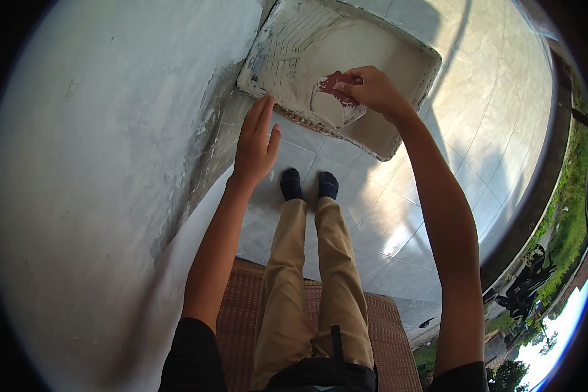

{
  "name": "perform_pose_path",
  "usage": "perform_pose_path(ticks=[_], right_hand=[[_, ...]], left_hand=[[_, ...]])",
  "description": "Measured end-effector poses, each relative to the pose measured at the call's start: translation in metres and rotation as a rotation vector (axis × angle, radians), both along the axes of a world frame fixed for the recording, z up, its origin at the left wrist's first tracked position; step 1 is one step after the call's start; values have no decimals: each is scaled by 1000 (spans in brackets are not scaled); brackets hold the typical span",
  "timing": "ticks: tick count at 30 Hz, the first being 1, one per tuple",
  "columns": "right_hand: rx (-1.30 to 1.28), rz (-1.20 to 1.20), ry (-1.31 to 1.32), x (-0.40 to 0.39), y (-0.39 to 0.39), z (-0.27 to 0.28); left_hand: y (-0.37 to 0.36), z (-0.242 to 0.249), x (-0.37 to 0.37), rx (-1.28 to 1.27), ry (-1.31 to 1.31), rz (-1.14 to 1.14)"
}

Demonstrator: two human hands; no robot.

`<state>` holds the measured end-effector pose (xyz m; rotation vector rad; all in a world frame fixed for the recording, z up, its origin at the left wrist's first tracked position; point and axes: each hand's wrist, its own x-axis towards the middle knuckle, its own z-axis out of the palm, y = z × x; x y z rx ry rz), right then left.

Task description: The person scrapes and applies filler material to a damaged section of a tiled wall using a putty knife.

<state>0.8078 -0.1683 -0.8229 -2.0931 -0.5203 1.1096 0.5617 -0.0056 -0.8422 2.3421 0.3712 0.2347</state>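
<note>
My right hand (370,93) pinches a dark red putty scraper (333,89) smeared with white paste. Its blade reaches down into a paint tray (405,47), close to the near rim. Off-white paste (367,46) coats the tray floor, and ridges run along its left part. My left hand (257,140) is open, fingers stretched out and thumb apart, with the fingertips right at the tray's near left corner. It holds nothing.
A patchy whitish wall (111,130) rises on the left. The tray lies on a grey tiled floor (359,215), in front of my feet in dark socks (309,185). Behind them is a reddish woven mat (389,326). Grass (562,215) borders the porch edge at right.
</note>
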Motion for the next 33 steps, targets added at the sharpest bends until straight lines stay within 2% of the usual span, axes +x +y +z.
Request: perform_pose_path(ticks=[1,5,7,8,10,12,14,15,16,20,23,28,33], right_hand=[[14,-39,94,0,0,8],[69,-134,180,-2,-4,19],[-39,-285,231,-8,-5,33],[-27,-283,220,-12,-7,34],[26,-437,344,-19,-10,28],[68,-439,378,-24,-13,32],[139,-584,602,-31,-14,42],[163,-576,590,-36,-14,52],[260,-593,698,-42,-13,64],[590,-591,948,-62,3,172],[843,-309,975,-62,15,247],[990,-89,733,-100,43,462],[1190,201,631,-167,68,624]], left_hand=[[0,3,0,5,-8,1],[-3,19,-2,-40,-8,36],[-4,29,0,-60,-18,55],[-5,34,1,-99,-9,79],[-4,44,5,-124,-14,102],[-4,57,10,-182,-38,145],[-3,76,13,-189,-88,152],[-1,91,15,-207,-125,158],[-1,109,15,-185,-149,157],[-5,218,11,-157,-287,190],[-6,326,-5,-107,-408,222],[-4,504,-70,193,-696,211],[-4,644,-182,547,-925,351]])
